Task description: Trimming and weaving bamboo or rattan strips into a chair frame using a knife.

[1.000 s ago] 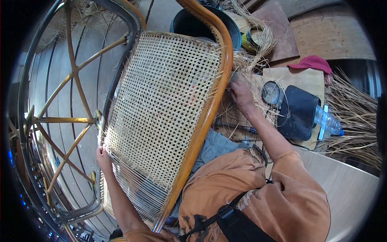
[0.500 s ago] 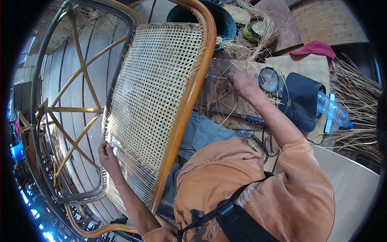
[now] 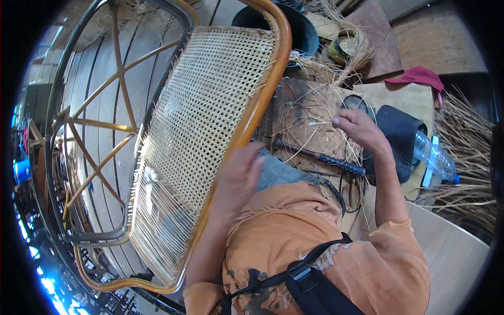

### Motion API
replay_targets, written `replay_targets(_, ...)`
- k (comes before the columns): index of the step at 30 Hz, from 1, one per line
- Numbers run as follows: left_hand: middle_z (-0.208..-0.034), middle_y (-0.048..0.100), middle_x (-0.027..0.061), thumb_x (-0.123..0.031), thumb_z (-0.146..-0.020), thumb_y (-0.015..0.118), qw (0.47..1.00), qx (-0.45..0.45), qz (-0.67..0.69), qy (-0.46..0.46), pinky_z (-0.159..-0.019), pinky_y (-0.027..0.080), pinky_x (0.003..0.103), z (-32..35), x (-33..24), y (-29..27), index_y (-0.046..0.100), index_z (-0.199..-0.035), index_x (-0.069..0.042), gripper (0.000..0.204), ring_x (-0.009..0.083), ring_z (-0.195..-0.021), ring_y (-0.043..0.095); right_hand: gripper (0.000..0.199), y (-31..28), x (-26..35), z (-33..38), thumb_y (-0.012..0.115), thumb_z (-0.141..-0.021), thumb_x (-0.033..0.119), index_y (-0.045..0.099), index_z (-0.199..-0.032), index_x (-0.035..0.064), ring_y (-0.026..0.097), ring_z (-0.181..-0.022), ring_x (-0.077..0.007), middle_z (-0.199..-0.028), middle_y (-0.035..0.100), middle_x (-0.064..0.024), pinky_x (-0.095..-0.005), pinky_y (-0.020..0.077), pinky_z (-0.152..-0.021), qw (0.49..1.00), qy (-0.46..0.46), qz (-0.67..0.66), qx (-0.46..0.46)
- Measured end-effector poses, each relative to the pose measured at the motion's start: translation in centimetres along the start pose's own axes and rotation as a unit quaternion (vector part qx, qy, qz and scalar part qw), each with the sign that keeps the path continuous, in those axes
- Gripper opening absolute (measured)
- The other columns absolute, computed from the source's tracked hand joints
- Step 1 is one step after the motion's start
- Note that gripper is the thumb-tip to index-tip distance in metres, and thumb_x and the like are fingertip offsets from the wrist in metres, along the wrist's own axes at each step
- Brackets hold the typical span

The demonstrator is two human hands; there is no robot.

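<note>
A: Head view, nearest first: the person in the orange shirt is sitting with the curved orange-brown rattan chair frame with its woven cane panel [image 3: 210,131] leaning across the lap. The left hand [image 3: 239,173] is resting against the frame's right rail, blurred, so I cannot tell whether it is gripping or just pressing flat.

B: And the weaving itself, how far along is it looking?

A: I'm judging it well advanced. The upper part of the panel is showing the full open-mesh pattern, while the lower end near the knee is carrying only straight parallel strands [image 3: 157,231], so the crossing there is remaining to be done.

B: The other hand?

A: The right hand [image 3: 359,128] is reaching out over the wooden board [image 3: 294,100], fingers pinched on a thin pale cane strand [image 3: 320,124] from the loose tangle lying there. A dark-handled tool [image 3: 320,156] is lying just below it on the board.

B: Any containers?

A: Beside that hand, a black pouch [image 3: 401,139] is lying open; what is inside it is hidden. A clear plastic bottle [image 3: 433,160] is lying next to it, contents unclear. Farther off, a round black bucket [image 3: 304,34] is standing behind the frame's top, its inside dark, with cane strands bunched at its rim. Dry cane bundles [image 3: 467,142] are piling up at the far right.
</note>
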State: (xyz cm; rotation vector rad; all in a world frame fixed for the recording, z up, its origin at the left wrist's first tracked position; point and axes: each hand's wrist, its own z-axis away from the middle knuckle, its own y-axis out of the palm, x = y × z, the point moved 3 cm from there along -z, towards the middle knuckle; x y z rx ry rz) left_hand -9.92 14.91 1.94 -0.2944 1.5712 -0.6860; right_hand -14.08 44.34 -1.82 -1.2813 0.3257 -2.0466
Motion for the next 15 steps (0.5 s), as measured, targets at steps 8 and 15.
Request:
replay_targets(8,-0.092,0.061,0.0144,-0.015,-0.087,0.058,0.988,0.132,-0.046,-0.058,-0.076,0.047,0.029,-0.7,2.7,4.8,0.057,-0.110,-0.001,0.028,0.0230,-0.083,0.061,0.020,2.7,0.1,-5.0,0.055,-0.086,0.023,0.063,-0.091,0.0051,0.058,-0.079,-0.0317,-0.082,0.061,-0.0144,-0.0396,0.0456,-0.066,0.952,-0.183,0.044,-0.241)
replay_targets(15,-0.104,0.062,0.0142,-0.015,-0.087,0.059,0.969,0.147,0.026,-0.199,-0.082,0.047,0.030,2.6,4.6,3.4,0.059,-0.112,-0.002,0.028,0.0215,-0.090,0.060,0.025,9.9,1.6,-14.5,0.060,-0.080,0.020,0.062,-0.103,0.0102,0.059,-0.093,-0.0348,-0.096,0.060,-0.0159,-0.0387,0.0477,-0.077,0.951,-0.147,0.154,-0.226)
